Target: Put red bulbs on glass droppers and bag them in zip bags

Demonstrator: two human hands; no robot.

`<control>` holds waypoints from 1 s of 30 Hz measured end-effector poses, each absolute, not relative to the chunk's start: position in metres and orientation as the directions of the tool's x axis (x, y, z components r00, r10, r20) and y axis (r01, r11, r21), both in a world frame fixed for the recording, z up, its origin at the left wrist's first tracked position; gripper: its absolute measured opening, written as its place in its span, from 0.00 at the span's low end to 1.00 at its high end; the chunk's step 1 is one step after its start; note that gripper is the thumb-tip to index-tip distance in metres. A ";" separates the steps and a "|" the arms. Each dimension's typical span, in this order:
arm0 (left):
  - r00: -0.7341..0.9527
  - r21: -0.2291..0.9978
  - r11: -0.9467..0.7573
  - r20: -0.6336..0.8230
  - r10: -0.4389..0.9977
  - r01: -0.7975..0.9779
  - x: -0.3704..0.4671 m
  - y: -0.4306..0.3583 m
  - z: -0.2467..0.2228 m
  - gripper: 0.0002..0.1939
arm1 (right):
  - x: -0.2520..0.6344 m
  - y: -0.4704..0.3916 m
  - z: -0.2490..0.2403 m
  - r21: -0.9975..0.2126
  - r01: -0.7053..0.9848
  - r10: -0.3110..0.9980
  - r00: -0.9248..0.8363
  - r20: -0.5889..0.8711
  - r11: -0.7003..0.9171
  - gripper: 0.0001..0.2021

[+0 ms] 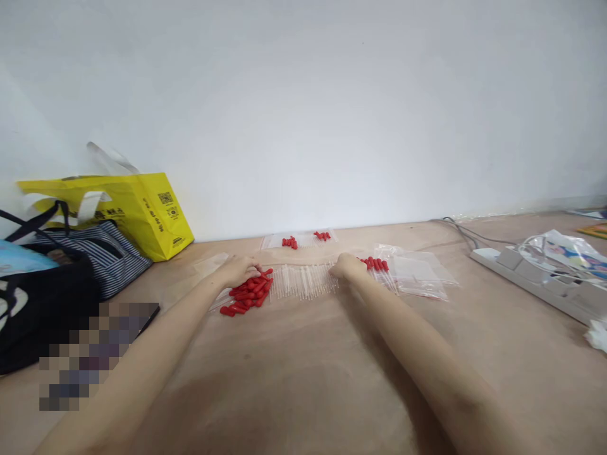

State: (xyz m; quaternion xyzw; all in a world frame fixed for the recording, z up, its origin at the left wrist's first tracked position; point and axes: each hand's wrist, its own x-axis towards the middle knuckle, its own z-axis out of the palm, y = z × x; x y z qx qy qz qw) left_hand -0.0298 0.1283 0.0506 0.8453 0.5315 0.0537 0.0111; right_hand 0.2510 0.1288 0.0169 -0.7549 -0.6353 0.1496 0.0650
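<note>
My left hand rests at the upper edge of a pile of red rubber bulbs, its fingers curled onto a bulb there. To the right of the pile lies a row of thin clear dropper tubes, side by side. At the right end of that row is my right hand, fingers bent down and closed; what they pinch is hidden. Just beyond it, several droppers with red bulbs on their ends lie together.
Near the wall, a clear plastic bag carries more red-bulbed droppers. Clear zip bags lie to the right, before a white power strip with cables. A yellow bag, a striped bag and a black bag stand left.
</note>
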 end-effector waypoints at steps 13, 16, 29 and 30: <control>0.518 0.181 -0.609 0.376 0.769 0.772 0.015 0.044 0.026 0.09 | 0.253 0.106 0.035 -0.269 0.963 0.996 0.002 -0.084 -0.025 0.11; 0.572 0.204 -0.663 0.365 0.734 0.720 0.033 0.020 0.009 0.07 | 0.256 0.085 0.036 -0.276 0.956 0.994 -0.106 -0.010 0.099 0.14; 0.542 0.163 -0.662 0.450 0.710 0.731 0.057 0.017 -0.010 0.09 | 0.268 0.035 -0.024 -0.065 0.676 0.621 -0.629 0.468 0.734 0.13; 0.530 0.158 -0.661 0.476 0.702 0.734 0.058 0.017 -0.011 0.09 | 0.266 0.035 -0.027 -0.049 0.654 0.591 -0.646 0.484 0.755 0.15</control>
